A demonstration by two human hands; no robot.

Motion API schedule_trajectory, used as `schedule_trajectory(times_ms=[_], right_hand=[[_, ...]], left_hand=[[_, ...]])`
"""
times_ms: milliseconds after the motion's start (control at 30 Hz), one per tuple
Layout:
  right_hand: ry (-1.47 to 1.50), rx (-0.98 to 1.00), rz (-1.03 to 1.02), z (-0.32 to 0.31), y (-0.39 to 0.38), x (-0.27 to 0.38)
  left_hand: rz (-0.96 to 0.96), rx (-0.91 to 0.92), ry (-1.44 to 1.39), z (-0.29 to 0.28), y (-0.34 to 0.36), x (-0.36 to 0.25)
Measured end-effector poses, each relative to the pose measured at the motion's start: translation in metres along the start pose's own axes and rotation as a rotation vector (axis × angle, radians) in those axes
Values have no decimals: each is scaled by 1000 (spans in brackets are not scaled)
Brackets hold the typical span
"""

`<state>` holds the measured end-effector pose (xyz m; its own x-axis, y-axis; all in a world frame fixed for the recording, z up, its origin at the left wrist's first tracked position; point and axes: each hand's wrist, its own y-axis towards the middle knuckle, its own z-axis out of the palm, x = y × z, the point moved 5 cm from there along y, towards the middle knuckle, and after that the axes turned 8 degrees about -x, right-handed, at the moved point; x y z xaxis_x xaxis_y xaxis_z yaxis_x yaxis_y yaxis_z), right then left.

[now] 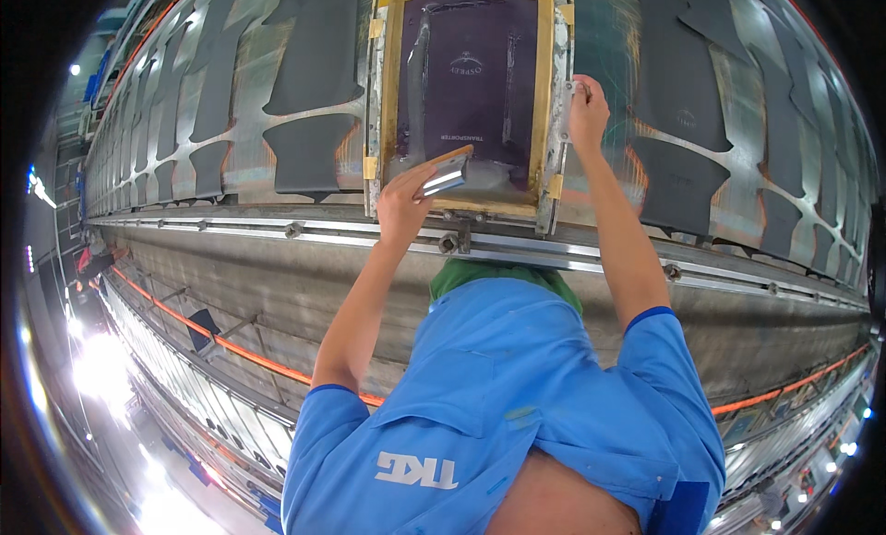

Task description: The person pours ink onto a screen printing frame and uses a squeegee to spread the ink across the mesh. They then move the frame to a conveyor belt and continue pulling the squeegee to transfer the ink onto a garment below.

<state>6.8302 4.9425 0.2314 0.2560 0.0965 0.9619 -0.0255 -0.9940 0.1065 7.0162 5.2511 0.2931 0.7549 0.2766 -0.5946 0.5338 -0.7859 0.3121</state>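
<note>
A screen-printing frame (546, 92) lies in front of me on the long table, its dark purple mesh (466, 101) edged with yellowish tape. Pale lettering and a small emblem show through the mesh, and wet-looking streaks run down both its sides. In my left hand (403, 206) is a squeegee (447, 177) with a metal holder and an orange-brown blade, tilted over the near left part of the mesh. My right hand (588, 116) is closed at the frame's right edge; its fingertips partly hide what they grip there.
Dark grey cut fabric panels (316, 83) lie on the shiny table on both sides of the frame. A metal rail (369, 237) with bolts runs along the near table edge. Behind me, an orange strip (249, 350) edges another long table.
</note>
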Motion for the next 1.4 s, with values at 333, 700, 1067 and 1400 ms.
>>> schedule_trajectory(times_ms=[333,700,1067,1400], right_hand=[[-137,-29,-38,10,8,0],[-139,-108,-23,6,0,8],[-157,-40,132,14,4,8],[-167,-21,133,11,10,2]], left_hand=[[354,226,137,-2,-47,-11],[404,70,156,60,169,13],[352,167,414,103,305,16],[411,95,192,44,37,8]])
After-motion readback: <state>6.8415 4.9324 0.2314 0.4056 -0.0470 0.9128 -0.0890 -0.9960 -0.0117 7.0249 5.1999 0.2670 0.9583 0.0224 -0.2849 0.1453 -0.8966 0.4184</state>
